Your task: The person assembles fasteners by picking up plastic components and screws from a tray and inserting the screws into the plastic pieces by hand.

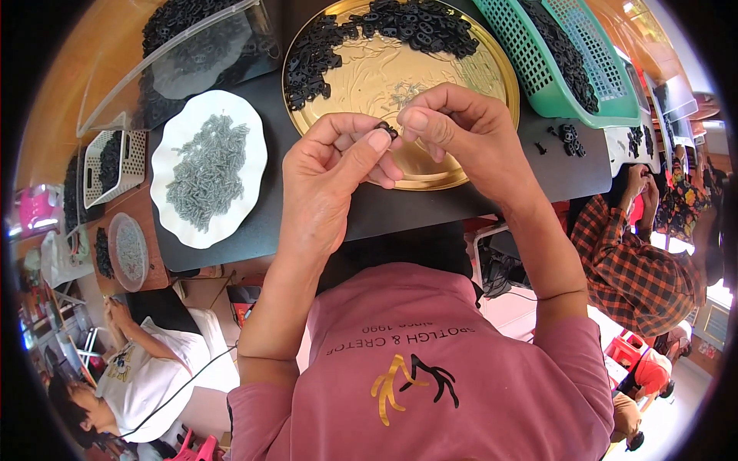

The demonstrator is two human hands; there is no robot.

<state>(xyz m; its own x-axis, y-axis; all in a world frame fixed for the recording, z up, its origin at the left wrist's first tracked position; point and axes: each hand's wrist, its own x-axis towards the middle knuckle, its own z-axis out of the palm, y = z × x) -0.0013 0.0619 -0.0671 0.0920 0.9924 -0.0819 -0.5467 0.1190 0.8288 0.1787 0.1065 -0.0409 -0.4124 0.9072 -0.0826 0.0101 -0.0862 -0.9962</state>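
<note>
Above the near part of a round gold tray [296, 115], my left hand [327, 165] pinches a small black plastic piece [388, 130] between thumb and forefinger. My right hand [473, 131] is close beside it, thumb and forefinger pressed together; whatever they hold is too small to make out. Black pieces with holes [419, 27] are heaped along the tray's far and left sides. A few small metal springs [405, 94] lie near its middle. To the left, a scalloped white plate [163, 165] carries a heap of similar springs [207, 173].
A see-through bin [188, 38] of black parts stands far left. At the far right is a green basket [615, 111] of black parts, with several loose pieces [569, 140] nearby. Co-workers sit on both sides, one in a white shirt [157, 369], another in a checked shirt [638, 265].
</note>
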